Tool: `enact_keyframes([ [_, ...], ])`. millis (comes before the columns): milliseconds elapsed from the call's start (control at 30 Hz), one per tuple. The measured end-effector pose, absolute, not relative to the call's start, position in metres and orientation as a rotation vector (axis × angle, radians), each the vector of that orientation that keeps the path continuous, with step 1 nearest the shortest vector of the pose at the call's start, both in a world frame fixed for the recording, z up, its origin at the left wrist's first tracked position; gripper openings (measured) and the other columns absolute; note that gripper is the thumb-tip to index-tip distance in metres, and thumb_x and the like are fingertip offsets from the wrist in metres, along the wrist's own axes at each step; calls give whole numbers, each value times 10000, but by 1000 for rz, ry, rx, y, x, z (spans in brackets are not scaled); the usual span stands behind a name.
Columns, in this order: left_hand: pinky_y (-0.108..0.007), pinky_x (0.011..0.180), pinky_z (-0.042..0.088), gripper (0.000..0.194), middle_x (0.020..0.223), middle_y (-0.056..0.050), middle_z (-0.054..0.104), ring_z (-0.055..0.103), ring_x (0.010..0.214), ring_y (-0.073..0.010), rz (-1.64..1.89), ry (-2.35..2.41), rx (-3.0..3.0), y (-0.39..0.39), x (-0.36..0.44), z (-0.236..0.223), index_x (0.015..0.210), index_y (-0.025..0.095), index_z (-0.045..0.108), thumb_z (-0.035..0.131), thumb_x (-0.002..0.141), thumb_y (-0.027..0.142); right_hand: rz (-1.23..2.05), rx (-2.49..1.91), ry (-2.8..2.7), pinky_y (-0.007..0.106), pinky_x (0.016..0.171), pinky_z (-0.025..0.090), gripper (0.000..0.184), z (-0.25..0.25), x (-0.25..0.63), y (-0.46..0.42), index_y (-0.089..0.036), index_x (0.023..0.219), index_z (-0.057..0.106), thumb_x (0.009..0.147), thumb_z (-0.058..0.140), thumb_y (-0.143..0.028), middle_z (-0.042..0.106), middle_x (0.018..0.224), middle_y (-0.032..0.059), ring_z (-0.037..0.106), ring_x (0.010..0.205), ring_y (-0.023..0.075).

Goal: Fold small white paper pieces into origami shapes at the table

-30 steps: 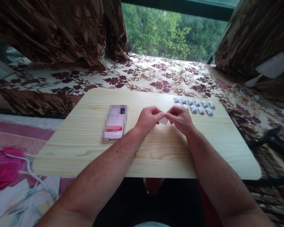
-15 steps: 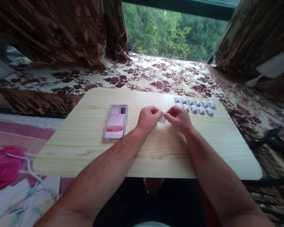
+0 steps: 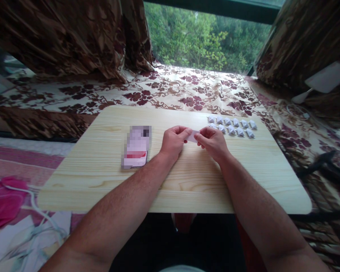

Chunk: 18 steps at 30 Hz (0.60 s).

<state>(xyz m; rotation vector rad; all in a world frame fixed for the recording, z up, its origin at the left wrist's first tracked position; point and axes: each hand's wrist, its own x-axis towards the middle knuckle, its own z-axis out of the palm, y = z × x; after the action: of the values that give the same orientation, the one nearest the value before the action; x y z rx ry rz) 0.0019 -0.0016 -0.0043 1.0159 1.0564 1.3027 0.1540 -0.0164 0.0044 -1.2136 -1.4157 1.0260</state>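
Note:
A small piece of white paper is stretched between my two hands, just above the middle of the wooden table. My left hand pinches its left side between thumb and fingers. On the other side, my right hand pinches the right end in the same way. My fingers cover part of the paper, so its folds are hard to make out. Beyond my right hand lie several small folded white paper shapes, pointed on top and set out in two rows.
To the left of my forearm, a phone lies on the light wooden table, its surface pixelated. Floral cloth covers the ledge behind. Loose papers and cables are at lower left, a white lamp at right.
The paper has turned from a downward-pointing, folded look to a flatter strip held level between both hands. My hands have tilted slightly and remain in nearly the same place.

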Motion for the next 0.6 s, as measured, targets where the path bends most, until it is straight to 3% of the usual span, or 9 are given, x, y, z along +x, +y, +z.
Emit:
enact_keyframes([
  [600, -241, 551, 423, 238, 626, -4, 618, 521, 576, -105, 1393, 1105, 1102, 1, 2, -9, 723, 132, 697, 759, 709, 361, 1016, -1174, -1400, 218, 453, 353, 264, 3, 151, -17, -159, 695, 625, 791, 720, -386, 629, 553, -4, 491, 452, 79],
])
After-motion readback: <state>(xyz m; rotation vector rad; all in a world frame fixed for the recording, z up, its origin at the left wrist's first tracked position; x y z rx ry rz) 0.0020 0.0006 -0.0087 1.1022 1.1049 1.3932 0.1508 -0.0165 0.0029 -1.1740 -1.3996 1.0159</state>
